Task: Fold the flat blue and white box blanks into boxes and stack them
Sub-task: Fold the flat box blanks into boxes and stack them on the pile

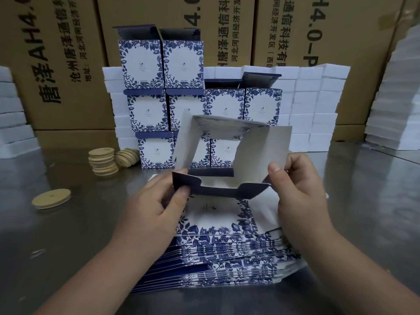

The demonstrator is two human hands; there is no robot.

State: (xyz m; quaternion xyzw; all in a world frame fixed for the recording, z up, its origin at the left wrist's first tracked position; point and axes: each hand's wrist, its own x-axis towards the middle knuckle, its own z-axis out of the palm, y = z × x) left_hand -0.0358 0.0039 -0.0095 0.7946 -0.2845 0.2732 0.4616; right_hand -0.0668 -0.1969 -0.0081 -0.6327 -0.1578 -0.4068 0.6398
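A blue and white box blank is held up in the middle of the view, opened into a square tube with its end toward me. My left hand pinches the dark blue flap at its lower left corner. My right hand grips its lower right corner and side wall. Under both hands lies a fanned pile of flat blanks on the steel table. Behind the tube, folded boxes stand stacked in three tiers, the upper ones with lids open.
Round wooden lids sit left of the boxes: a stack, a leaning row and a single one. White foam blocks are piled behind the boxes and at both sides. Large brown cartons form the back wall.
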